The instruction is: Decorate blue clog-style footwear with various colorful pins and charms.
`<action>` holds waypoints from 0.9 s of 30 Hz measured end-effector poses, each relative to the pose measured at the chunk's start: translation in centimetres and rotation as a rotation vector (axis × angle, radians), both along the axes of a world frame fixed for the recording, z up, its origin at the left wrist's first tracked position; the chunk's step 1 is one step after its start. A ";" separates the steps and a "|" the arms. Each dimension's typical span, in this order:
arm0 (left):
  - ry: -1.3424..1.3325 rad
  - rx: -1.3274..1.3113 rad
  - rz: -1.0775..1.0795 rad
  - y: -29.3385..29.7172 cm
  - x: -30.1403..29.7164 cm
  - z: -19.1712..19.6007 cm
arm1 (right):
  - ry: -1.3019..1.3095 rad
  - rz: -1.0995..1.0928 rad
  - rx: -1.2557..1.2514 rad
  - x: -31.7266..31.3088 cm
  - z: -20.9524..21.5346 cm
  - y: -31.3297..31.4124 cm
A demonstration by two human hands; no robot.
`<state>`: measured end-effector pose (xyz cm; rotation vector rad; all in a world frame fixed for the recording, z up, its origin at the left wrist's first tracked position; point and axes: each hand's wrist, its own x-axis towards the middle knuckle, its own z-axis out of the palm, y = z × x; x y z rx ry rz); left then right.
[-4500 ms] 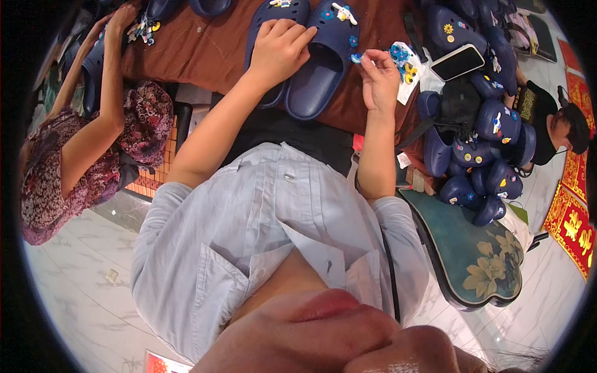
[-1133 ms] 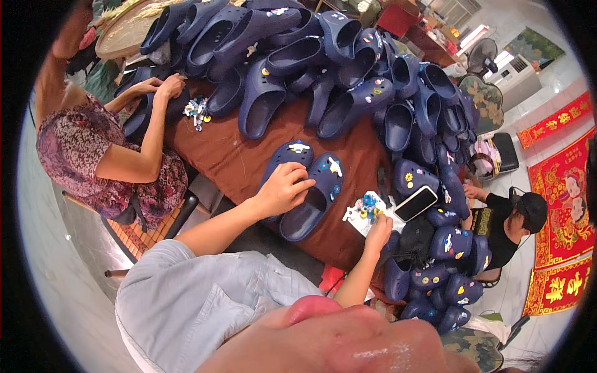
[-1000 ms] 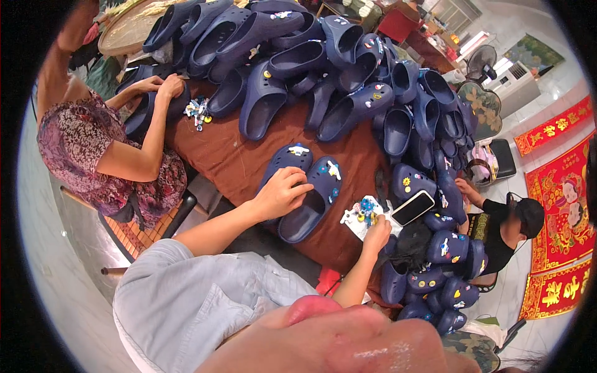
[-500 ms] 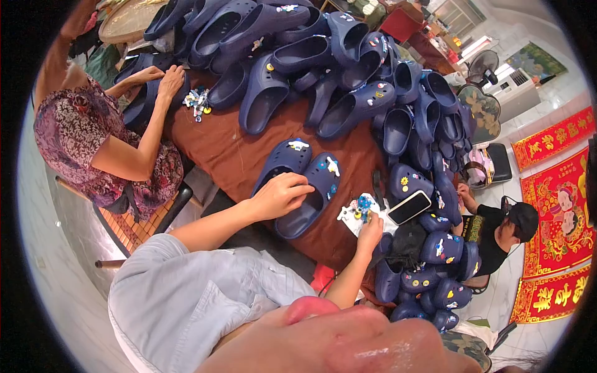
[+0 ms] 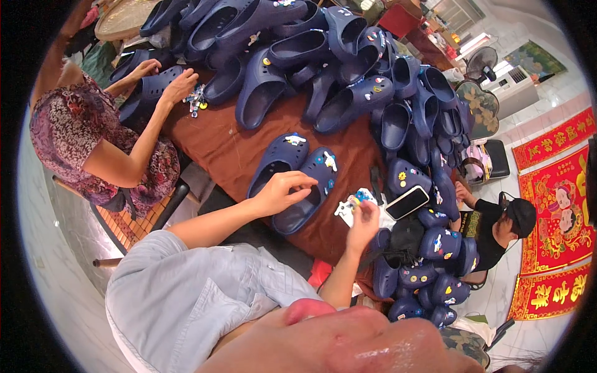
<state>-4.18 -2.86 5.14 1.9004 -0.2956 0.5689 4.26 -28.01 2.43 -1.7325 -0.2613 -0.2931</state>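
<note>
Two navy clogs lie side by side on the brown cloth before me, the left clog (image 5: 268, 163) and the right clog (image 5: 319, 168), with white and blue charms on their toes. My left hand (image 5: 283, 191) rests over their open heels, fingers loosely curved, thumb apart and nothing visible in them. To the right, my right hand (image 5: 365, 221) pinches a small charm (image 5: 356, 202) with a yellow part, its exact shape too small to tell. Just beyond these fingertips lies a little heap of blue and white charms (image 5: 344, 209) on a white sheet.
Piled navy clogs (image 5: 261, 87) cover the table's far side and right edge. A phone (image 5: 407, 203) lies right of the charms, by a black bag (image 5: 403, 239). At left a co-worker (image 5: 93, 130) handles a clog near another charm heap (image 5: 198, 99); another person (image 5: 494, 227) sits at right.
My right hand has lifted slightly from the charm heap with a charm between its fingertips. My left hand stays over the clogs. The left co-worker's hand has moved from the clog toward their charms.
</note>
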 end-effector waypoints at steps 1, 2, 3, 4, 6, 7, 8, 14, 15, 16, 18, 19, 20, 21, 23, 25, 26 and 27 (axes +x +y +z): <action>0.117 -0.161 -0.001 -0.2 0.1 -0.1 | -0.025 0.073 0.026 -1.0 1.2 2.1; 0.233 -0.321 -0.008 -0.4 0.2 -0.3 | -0.032 0.099 -0.019 -2.0 2.1 3.8; 0.234 -0.324 -0.016 -0.6 0.3 -0.5 | -0.058 0.128 -0.065 -2.6 2.2 5.1; 0.306 -0.454 -0.045 -0.7 0.5 -0.8 | -0.146 0.172 -0.121 -3.0 2.7 6.4; 0.402 -0.686 -0.108 -0.6 0.5 -0.4 | -0.291 0.222 -0.215 -3.8 3.5 8.8; 0.402 -0.688 -0.108 -0.5 0.5 -0.6 | -0.320 0.248 -0.218 -4.0 3.5 9.8; 0.377 -0.703 -0.080 -0.2 0.5 -0.9 | -0.420 0.268 -0.240 -3.9 3.3 10.6; 0.277 -0.734 0.054 2.1 -0.4 -1.1 | -0.600 0.337 -0.201 -3.3 2.8 13.8; 0.278 -0.737 0.061 2.5 -0.6 -1.1 | -0.598 0.344 -0.200 -3.3 2.7 14.2; 0.329 -0.851 0.037 2.9 -0.7 -0.9 | -0.603 0.348 -0.178 -3.3 2.8 14.6; 0.411 -1.000 0.028 3.6 -1.1 -0.4 | -0.605 0.374 -0.154 -3.3 2.6 15.0; 0.422 -1.008 0.037 4.0 -1.2 -0.6 | -0.591 0.380 -0.157 -3.3 2.5 15.1; 0.379 -0.942 0.096 4.5 -1.1 -0.9 | -0.669 0.363 -0.225 -3.1 2.4 15.1; 0.341 -0.876 0.153 5.1 -0.9 -1.1 | -0.742 0.347 -0.295 -2.7 2.2 15.2; 0.293 -0.870 0.193 6.4 -0.5 -2.1 | -0.743 0.322 -0.515 -2.3 1.3 14.9; 0.403 -0.880 0.295 8.1 -0.6 -1.8 | -0.702 0.323 -0.687 -2.0 0.6 15.0; 0.376 -0.867 0.309 8.8 -0.4 -2.5 | -0.694 0.309 -0.740 -2.1 0.4 15.0; 0.397 -0.835 0.331 9.3 -0.1 -2.9 | -0.679 0.315 -0.749 -1.7 -0.6 14.8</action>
